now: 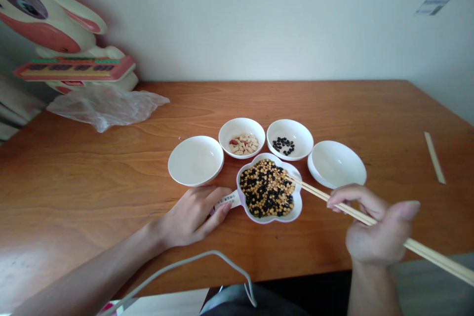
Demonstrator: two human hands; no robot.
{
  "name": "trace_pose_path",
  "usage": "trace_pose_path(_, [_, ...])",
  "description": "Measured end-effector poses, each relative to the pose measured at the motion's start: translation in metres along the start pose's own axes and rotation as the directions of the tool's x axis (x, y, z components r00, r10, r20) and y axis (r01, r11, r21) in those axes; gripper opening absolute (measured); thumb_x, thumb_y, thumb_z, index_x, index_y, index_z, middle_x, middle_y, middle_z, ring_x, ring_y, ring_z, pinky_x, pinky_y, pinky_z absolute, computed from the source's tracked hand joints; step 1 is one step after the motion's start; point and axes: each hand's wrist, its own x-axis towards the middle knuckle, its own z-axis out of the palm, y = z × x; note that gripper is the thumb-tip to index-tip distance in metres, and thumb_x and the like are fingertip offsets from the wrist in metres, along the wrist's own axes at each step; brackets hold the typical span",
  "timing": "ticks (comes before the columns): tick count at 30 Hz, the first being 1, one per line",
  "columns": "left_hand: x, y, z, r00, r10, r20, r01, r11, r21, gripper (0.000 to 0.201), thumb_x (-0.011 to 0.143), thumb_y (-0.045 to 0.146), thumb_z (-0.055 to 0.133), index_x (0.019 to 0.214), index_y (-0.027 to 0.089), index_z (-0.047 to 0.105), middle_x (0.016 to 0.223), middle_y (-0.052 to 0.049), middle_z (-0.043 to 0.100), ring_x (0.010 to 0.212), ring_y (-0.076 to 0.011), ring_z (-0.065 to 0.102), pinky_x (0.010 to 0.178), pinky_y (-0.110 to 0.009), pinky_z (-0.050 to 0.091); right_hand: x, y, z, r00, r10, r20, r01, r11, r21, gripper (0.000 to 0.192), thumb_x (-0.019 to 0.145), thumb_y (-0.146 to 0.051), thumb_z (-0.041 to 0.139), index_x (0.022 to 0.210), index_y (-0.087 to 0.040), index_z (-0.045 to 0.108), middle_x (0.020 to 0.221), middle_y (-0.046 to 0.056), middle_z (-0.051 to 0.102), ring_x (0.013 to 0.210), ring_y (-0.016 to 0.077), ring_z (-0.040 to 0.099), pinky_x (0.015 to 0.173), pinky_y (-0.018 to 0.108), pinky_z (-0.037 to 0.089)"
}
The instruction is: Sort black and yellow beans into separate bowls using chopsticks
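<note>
My left hand is closed round the labelled handle of a flower-shaped dish, white with a lilac edge. Mixed black and yellow beans cover the dish's floor. In my right hand is a pair of wooden chopsticks, their tips at the beans on the dish's right side; whether they pinch a bean is too small to tell. Just behind the dish, one white bowl holds peeled peanut pieces, and another bowl holds several black beans.
Bare-bottomed white bowls stand at the left and right of the row. A wooden strip lies far right. At the back left are a crumpled plastic bag and a cow-shaped toy keyboard. A white cable loops in front.
</note>
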Motion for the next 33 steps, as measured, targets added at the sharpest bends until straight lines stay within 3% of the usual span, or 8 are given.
trace_pose_path(3, [0.000, 0.000, 0.000, 1.000, -0.003, -0.001, 0.003, 1.000, 0.000, 0.029, 0.109, 0.029, 0.044, 0.131, 0.020, 0.060, 0.113, -0.009, 0.073, 0.101, -0.0245, 0.071, 0.093, -0.039, 0.053, -0.001, -0.002, -0.006, 0.987, 0.063, 0.147, -0.049, 0.994, -0.093, 0.097, 0.098, -0.077, -0.002, 0.067, -0.022, 0.072, 0.063, 0.009, 0.070, 0.064, 0.0248, 0.066, 0.058, 0.037, 0.045])
trace_pose_path(7, [0.000, 0.000, 0.000, 1.000, 0.002, 0.000, -0.002, 1.000, -0.004, 0.028, 0.109, 0.029, 0.044, 0.130, 0.020, 0.061, 0.113, -0.009, 0.074, 0.101, -0.0242, 0.071, 0.092, -0.038, 0.054, 0.002, -0.002, -0.007, 0.972, 0.124, 0.199, -0.106, 0.990, -0.096, 0.100, 0.095, -0.079, -0.008, 0.068, -0.022, 0.070, 0.060, 0.008, 0.066, 0.061, 0.0232, 0.063, 0.057, 0.036, 0.045])
trace_pose_path(17, [-0.001, 0.000, -0.001, 1.000, 0.004, -0.003, -0.004, 1.000, 0.003, 0.027, 0.108, 0.028, 0.044, 0.129, 0.020, 0.060, 0.112, -0.009, 0.073, 0.100, -0.0244, 0.071, 0.091, -0.038, 0.053, 0.001, -0.007, 0.000, 0.974, 0.186, 0.129, -0.170, 0.977, -0.130, 0.095, 0.101, -0.072, -0.001, 0.067, -0.021, 0.072, 0.058, 0.008, 0.065, 0.059, 0.0211, 0.063, 0.057, 0.034, 0.046])
trace_pose_path(27, [-0.001, 0.001, -0.001, 1.000, 0.000, -0.001, 0.000, 1.000, -0.011, 0.028, 0.109, 0.028, 0.044, 0.130, 0.020, 0.060, 0.112, -0.011, 0.074, 0.101, -0.0246, 0.071, 0.092, -0.039, 0.054, 0.006, -0.008, -0.001, 0.970, 0.102, 0.221, -0.081, 0.991, -0.103, 0.094, 0.102, -0.070, -0.004, 0.070, -0.021, 0.071, 0.060, 0.007, 0.064, 0.060, 0.0203, 0.063, 0.057, 0.033, 0.046])
trace_pose_path(33, [-0.001, 0.001, -0.001, 1.000, 0.001, -0.004, -0.001, 1.000, 0.001, 0.027, 0.109, 0.028, 0.044, 0.128, 0.019, 0.061, 0.110, -0.010, 0.074, 0.098, -0.0241, 0.071, 0.091, -0.038, 0.054, 0.005, -0.019, 0.001, 0.972, 0.107, 0.211, -0.080, 0.988, -0.131, 0.083, 0.107, -0.064, 0.009, 0.071, -0.022, 0.071, 0.061, 0.004, 0.063, 0.062, 0.0178, 0.061, 0.058, 0.032, 0.043])
